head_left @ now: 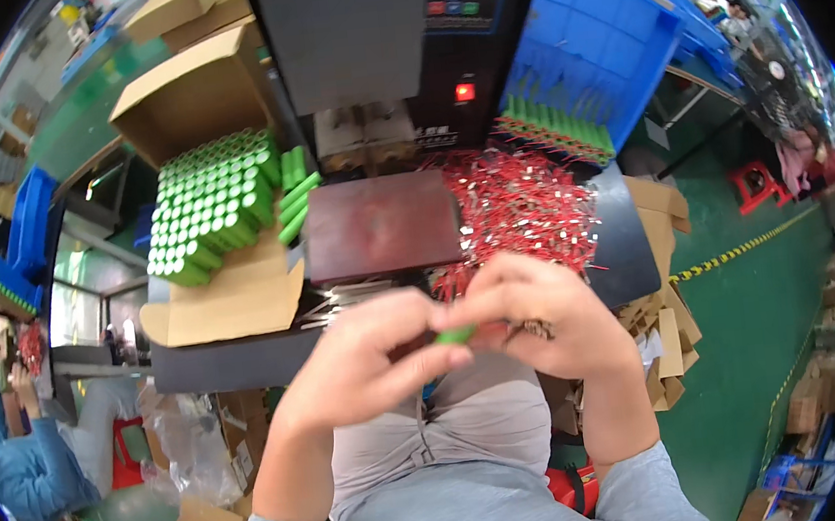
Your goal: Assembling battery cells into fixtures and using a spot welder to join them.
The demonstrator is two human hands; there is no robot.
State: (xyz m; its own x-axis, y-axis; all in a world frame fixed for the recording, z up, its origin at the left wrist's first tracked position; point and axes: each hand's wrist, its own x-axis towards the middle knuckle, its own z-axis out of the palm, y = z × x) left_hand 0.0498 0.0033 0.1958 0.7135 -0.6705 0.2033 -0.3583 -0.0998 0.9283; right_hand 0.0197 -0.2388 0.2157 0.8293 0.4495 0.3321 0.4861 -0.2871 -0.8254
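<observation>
Just in front of my lap, my two hands meet, blurred by motion. A green battery cell (456, 335) shows between their fingers, with most of its length hidden. My left hand (371, 355) is closed, its thumb and fingers pinching the cell. From the other side, the curled fingers of my right hand (558, 312) close around the cell's other end. A small dark-and-tan strip (533, 329) shows at the right fingers; I cannot tell what it is. Just beyond the hands lies a dark red-brown block (382, 224) below a black machine (469, 65).
Upright green cells fill an open cardboard box (186, 97) at the left, several loose cells (298, 207) beside it. A heap of red wire leads (528, 210) lies right of the block. Behind it, a blue bin (587, 33) holds wired cells. A person (40, 468) sits far left.
</observation>
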